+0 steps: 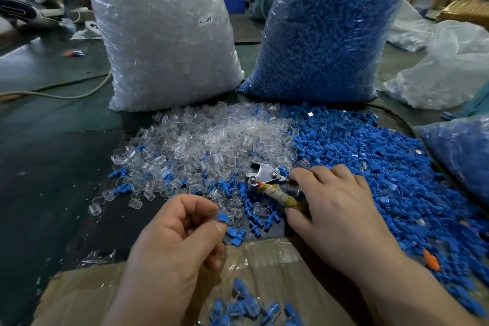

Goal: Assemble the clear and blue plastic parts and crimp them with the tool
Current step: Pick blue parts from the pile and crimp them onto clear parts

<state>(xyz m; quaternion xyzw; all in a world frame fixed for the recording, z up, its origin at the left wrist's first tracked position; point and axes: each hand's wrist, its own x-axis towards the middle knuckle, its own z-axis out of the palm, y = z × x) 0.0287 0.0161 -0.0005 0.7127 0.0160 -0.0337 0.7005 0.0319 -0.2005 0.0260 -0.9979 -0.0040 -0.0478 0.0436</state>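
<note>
A heap of clear plastic parts (211,140) lies mid-table, and a heap of blue plastic parts (383,161) spreads to its right. My left hand (174,241) pinches a small blue part (221,217) between thumb and forefinger, just above the loose parts. My right hand (341,209) grips the crimping tool (267,180) by its tape-wrapped handles; the metal head points left over the mixed parts. The tool's jaws hold nothing I can make out.
A big bag of clear parts (164,34) and a big bag of blue parts (325,40) stand behind the heaps. A cardboard box (79,296) near me holds several assembled blue-and-clear pieces (254,307). More plastic bags (444,71) lie right; a cable (60,92) runs left.
</note>
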